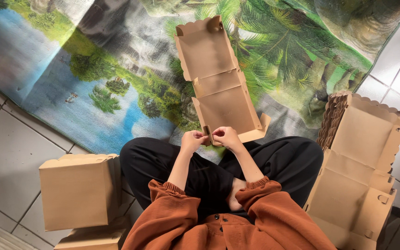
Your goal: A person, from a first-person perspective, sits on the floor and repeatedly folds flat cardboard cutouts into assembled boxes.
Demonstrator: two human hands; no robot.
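A half-folded brown cardboard box (pixel 218 88) lies open on the printed landscape mat in front of my crossed legs, its scalloped lid pointing away from me. My left hand (pixel 193 140) and my right hand (pixel 227 137) meet at the box's near edge. Both pinch a small cardboard flap (pixel 207 134) there, fingers closed on it. My sleeves are rust orange and my trousers black.
A stack of flat unfolded box blanks (pixel 362 171) lies at my right on the tiles. Two assembled closed boxes (pixel 79 190) stand stacked at my left. The landscape-print mat (pixel 93 78) covers the floor ahead; grey tiles (pixel 5 148) surround it.
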